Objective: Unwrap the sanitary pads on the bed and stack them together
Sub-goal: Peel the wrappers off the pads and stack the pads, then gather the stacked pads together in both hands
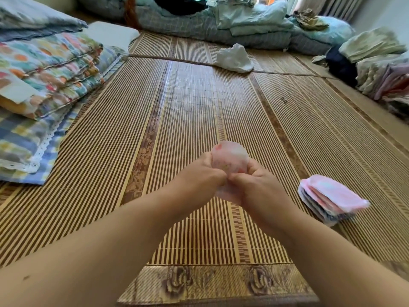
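Just below the middle of the frame, my left grip (205,176) and right grip (259,185) meet knuckle to knuckle, both clenched on one pink sanitary pad (230,158). Its rounded upper end stands out above the fingers and a pale bit of it shows beneath them. I judge the two grips are pinching opposite sides at the same spot so the wrapper can be pulled apart, and the pad is held up off the bed mat (155,129) to leave room for that pull.

At right of centre, well apart from the grips, a pile of pads (332,198) lies on the mat in pink, white and bluish layers, fanned a little. It sits on the right grip's side, which looks handy for reaching across. Whether those pieces are already unwrapped I cannot tell.

Toward the upper middle, a crumpled white bag (234,58) rests on the mat, possibly for wrappers, though that is a guess. Folded bedding (48,69) at the upper left and folded clothes (376,52) at the right edge are pushed to the sides, leaving the middle to work on.

No brand, label or writing is legible; the pad shows only blurred reddish flecks.
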A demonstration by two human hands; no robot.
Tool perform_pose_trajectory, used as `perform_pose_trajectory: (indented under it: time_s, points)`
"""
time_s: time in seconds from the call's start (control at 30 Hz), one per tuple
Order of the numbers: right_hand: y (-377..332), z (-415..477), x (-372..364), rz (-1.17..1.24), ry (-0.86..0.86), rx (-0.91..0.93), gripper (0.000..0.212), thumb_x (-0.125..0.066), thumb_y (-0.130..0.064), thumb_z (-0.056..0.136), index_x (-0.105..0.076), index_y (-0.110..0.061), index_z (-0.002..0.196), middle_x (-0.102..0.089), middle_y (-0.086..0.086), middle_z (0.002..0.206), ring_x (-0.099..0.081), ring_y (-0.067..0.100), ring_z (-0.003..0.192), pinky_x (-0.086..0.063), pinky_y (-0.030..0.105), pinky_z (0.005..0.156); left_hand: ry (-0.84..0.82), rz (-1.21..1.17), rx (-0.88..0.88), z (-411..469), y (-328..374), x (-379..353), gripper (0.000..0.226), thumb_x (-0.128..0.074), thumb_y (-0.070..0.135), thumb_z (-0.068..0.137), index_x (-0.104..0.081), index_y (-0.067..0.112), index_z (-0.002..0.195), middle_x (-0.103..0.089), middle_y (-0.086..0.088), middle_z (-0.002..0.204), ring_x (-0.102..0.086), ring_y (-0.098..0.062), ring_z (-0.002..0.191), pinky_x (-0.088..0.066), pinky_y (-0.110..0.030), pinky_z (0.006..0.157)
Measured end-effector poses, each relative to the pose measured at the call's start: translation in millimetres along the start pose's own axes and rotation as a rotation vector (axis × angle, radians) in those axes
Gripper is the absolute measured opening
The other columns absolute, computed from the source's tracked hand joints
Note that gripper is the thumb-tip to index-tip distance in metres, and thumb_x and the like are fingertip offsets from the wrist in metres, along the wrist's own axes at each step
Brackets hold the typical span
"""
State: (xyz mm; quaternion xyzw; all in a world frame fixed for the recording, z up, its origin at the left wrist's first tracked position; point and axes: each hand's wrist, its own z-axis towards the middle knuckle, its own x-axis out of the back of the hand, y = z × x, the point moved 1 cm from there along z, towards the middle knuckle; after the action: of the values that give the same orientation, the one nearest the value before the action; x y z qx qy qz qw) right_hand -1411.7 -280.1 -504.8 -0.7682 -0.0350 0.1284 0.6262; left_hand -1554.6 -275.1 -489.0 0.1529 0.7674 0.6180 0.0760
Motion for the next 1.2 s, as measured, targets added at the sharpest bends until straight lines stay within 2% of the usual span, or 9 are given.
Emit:
perform_pose_trajectory:
  time_s: [0.1, 0.3, 0.47, 0.6, 0.7, 0.83, 0.9, 1.03, 1.2]
  points:
    - [-11.5, 0.4, 13.4, -0.158, 0.115, 0.023, 0.032, -0.051, 0.000, 0.085, -0.057, -0.015, 0.113, -0.070, 0.015, 0.102, -0.072, 0.023, 0.086, -0.058, 0.030, 0.065, -0.003, -0.024, -0.013, 3.3, -0.8, -11.0, 0.074, -0.057, 0.011, 0.079, -0.025, 0.020, 0.145, -0.056, -0.013, 0.119, -0.060, -0.025, 0.104, -0.050, -0.041, 0.093]
    - [-65.9, -22.3, 123.7, -0.518, 0.495, 0.040, 0.038, -0.064, -0.005, 0.082, -0.056, -0.016, 0.117, -0.068, 0.004, 0.094, -0.070, 0.008, 0.068, -0.053, 0.019, 0.052, 0.019, 0.165, -0.017, 11.1, 1.1, -42.5, 0.066, -0.060, 0.027, 0.085, -0.029, 0.029, 0.144, -0.047, -0.002, 0.134, -0.056, -0.009, 0.096, -0.047, -0.020, 0.065]
    - [-60.0, -45.8, 196.4, -0.600, 0.582, -0.178, 0.043, -0.067, -0.001, 0.082, -0.058, -0.007, 0.123, -0.068, 0.014, 0.105, -0.068, 0.029, 0.090, -0.055, 0.048, 0.085, -0.056, 0.272, -0.023, 15.1, -0.2, -74.8, 0.059, -0.060, 0.030, 0.086, -0.036, 0.033, 0.139, -0.049, 0.004, 0.131, -0.054, -0.006, 0.101, -0.044, -0.017, 0.071]
    - [-51.5, -43.5, 210.3, -0.597, 0.585, -0.180, 0.042, -0.070, -0.006, 0.081, -0.058, -0.010, 0.120, -0.064, 0.001, 0.098, -0.065, 0.019, 0.086, -0.057, 0.036, 0.073, -0.096, 0.399, -0.025, 16.3, -2.5, -98.3, 0.058, -0.061, 0.032, 0.085, -0.037, 0.036, 0.138, -0.047, 0.007, 0.136, -0.045, -0.009, 0.118, -0.036, -0.024, 0.093]
    - [-43.4, -37.4, 213.6, -0.614, 0.584, -0.186, 0.046, -0.072, -0.008, 0.080, -0.058, -0.009, 0.124, -0.064, 0.008, 0.115, -0.064, 0.024, 0.095, -0.057, 0.037, 0.075, -0.101, 0.464, -0.011, 17.2, -4.5, -109.2, 0.058, -0.061, 0.033, 0.085, -0.037, 0.037, 0.138, -0.046, 0.008, 0.137, -0.044, -0.007, 0.120, -0.035, -0.027, 0.100]
    - [-35.8, -36.1, 214.1, -0.643, 0.560, -0.200, 0.048, -0.075, -0.010, 0.078, -0.059, -0.010, 0.123, -0.064, 0.009, 0.118, -0.064, 0.021, 0.090, -0.056, 0.025, 0.056, -0.130, 0.494, 0.012, 18.8, -7.1, -118.1, 0.054, -0.061, 0.035, 0.085, -0.039, 0.040, 0.135, -0.048, 0.012, 0.132, -0.046, -0.004, 0.117, -0.037, -0.025, 0.096]
    - [-33.4, -36.9, 216.2, -0.618, 0.544, -0.207, 0.052, -0.077, -0.010, 0.076, -0.057, -0.009, 0.125, -0.062, 0.012, 0.120, -0.065, 0.022, 0.090, -0.058, 0.029, 0.060, -0.143, 0.470, 0.039, 18.7, -8.1, -124.0, 0.052, -0.061, 0.034, 0.085, -0.041, 0.040, 0.133, -0.051, 0.014, 0.127, -0.049, -0.001, 0.110, -0.040, -0.019, 0.087]
    - [-33.0, -35.0, 217.5, -0.802, 0.414, -0.349, 0.060, -0.076, -0.035, 0.076, -0.058, -0.002, 0.123, -0.066, 0.014, 0.112, -0.063, 0.026, 0.096, -0.054, 0.040, 0.085, -0.102, 0.161, 0.170, 26.3, -5.4, -151.7, 0.050, -0.062, 0.028, 0.085, -0.045, 0.033, 0.132, -0.058, 0.009, 0.119, -0.055, -0.010, 0.108, -0.046, -0.034, 0.095]
    - [-24.7, -33.7, 204.8, -0.895, 0.298, -0.460, 0.067, -0.072, -0.054, 0.072, -0.061, -0.003, 0.112, -0.067, 0.010, 0.095, -0.063, 0.022, 0.083, -0.050, 0.034, 0.075, -0.098, -0.168, 0.418, 56.8, 3.6, -193.8, 0.045, -0.052, 0.021, 0.091, -0.046, 0.007, 0.134, -0.056, -0.010, 0.130, -0.053, -0.024, 0.118, -0.039, -0.040, 0.103]
